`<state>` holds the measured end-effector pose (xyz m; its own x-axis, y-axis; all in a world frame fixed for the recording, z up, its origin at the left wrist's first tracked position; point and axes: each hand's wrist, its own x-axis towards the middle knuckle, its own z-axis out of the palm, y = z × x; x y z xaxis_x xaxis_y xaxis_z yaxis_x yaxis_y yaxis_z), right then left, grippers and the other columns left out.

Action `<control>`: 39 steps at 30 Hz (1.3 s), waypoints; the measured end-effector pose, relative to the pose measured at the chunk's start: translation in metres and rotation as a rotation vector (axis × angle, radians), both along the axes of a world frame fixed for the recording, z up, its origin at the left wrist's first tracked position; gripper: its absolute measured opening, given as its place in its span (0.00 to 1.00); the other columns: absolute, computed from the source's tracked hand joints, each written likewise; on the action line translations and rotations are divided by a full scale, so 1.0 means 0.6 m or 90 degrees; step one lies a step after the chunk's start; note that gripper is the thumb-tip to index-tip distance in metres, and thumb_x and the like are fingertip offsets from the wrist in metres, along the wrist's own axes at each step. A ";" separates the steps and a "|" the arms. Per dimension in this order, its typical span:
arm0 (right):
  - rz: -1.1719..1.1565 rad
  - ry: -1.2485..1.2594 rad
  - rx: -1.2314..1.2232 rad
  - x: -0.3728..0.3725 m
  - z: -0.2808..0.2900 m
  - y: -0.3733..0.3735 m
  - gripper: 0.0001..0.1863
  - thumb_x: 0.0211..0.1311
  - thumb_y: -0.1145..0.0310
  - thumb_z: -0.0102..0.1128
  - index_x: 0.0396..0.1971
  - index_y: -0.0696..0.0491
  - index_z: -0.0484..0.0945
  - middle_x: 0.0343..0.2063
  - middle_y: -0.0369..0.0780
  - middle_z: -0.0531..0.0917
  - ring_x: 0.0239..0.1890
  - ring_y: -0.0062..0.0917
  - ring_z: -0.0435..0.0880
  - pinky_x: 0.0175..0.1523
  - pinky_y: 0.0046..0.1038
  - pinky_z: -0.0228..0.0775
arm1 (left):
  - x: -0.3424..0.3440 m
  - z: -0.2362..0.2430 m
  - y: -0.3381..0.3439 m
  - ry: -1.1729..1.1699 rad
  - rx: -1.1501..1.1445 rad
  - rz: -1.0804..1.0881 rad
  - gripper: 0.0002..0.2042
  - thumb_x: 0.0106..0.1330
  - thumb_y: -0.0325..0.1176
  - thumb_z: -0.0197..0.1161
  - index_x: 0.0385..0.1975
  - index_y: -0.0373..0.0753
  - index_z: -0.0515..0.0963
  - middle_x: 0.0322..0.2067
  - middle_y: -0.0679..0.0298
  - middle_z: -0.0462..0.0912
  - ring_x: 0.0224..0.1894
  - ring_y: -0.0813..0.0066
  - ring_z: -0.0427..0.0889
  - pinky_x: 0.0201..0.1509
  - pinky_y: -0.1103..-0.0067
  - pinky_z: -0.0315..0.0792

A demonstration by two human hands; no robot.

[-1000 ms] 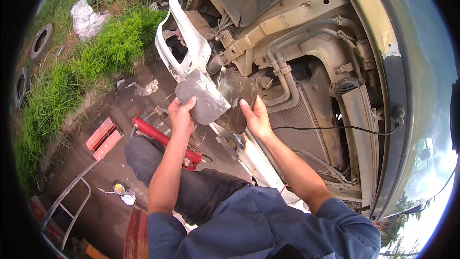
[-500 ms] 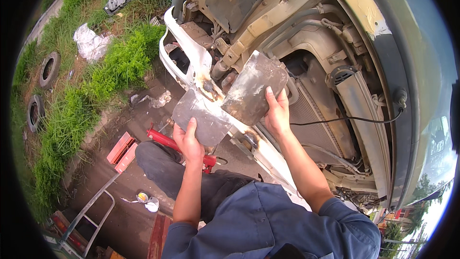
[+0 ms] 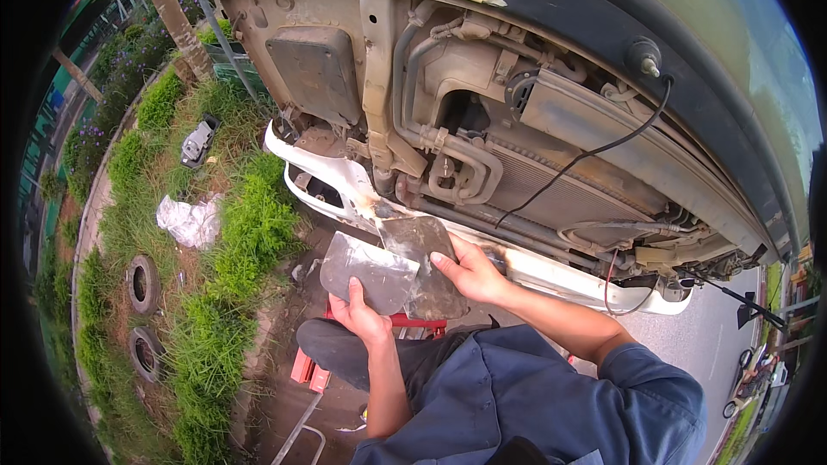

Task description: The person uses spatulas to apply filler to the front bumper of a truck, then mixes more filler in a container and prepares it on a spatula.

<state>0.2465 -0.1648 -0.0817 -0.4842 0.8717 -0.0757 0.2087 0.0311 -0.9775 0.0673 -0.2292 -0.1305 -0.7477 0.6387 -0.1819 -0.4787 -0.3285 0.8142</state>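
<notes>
Two flat metal plates, one per hand — the left hand (image 3: 360,317) pinches the paler, smeared grey plate (image 3: 369,271) by its lower edge, the right hand (image 3: 469,273) grips the darker, rusty-brown plate (image 3: 425,263) at its right side, and the two overlap just below the white bumper (image 3: 345,182). Above them, a car's stripped front (image 3: 482,112): bent pipes, a finned radiator, one loose black wire — dusty, beige. In the grass to the left lie two half-buried tyres (image 3: 142,284) and one crumpled white sheet (image 3: 189,221); a red jack (image 3: 413,324) sits under the plates.
</notes>
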 end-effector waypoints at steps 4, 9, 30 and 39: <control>-0.011 0.006 0.002 0.018 0.008 -0.009 0.21 0.70 0.68 0.52 0.60 0.58 0.67 0.49 0.42 0.80 0.51 0.24 0.75 0.59 0.30 0.65 | -0.013 0.031 -0.009 0.024 0.014 -0.035 0.12 0.66 0.21 0.55 0.49 0.32 0.74 0.46 0.59 0.80 0.45 0.71 0.80 0.53 0.74 0.74; -0.032 0.135 0.055 0.021 0.060 0.022 0.21 0.71 0.65 0.52 0.59 0.58 0.67 0.48 0.45 0.80 0.49 0.29 0.78 0.57 0.32 0.67 | 0.001 0.062 -0.018 0.075 0.042 -0.057 0.11 0.67 0.22 0.54 0.49 0.31 0.73 0.46 0.58 0.80 0.45 0.72 0.80 0.52 0.74 0.75; 0.355 0.741 -0.829 0.112 0.023 0.077 0.25 0.72 0.50 0.45 0.44 0.61 0.70 0.20 0.35 0.65 0.08 0.16 0.62 0.14 0.19 0.61 | -0.060 0.178 0.018 0.084 0.165 -0.123 0.13 0.69 0.27 0.57 0.52 0.35 0.74 0.48 0.60 0.81 0.49 0.70 0.80 0.56 0.71 0.73; 0.526 0.754 -0.940 0.057 -0.039 0.026 0.32 0.69 0.41 0.39 0.56 0.56 0.67 0.21 0.39 0.66 0.13 0.21 0.66 0.15 0.21 0.59 | 0.011 0.199 0.019 0.324 0.126 -0.110 0.12 0.67 0.22 0.59 0.50 0.30 0.74 0.46 0.60 0.80 0.46 0.77 0.78 0.53 0.79 0.71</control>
<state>0.2805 -0.1489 -0.1049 -0.9754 0.0571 0.2129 -0.0517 -0.9982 0.0309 0.0738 -0.2177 -0.0110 -0.5920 0.7444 0.3090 -0.1030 -0.4501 0.8870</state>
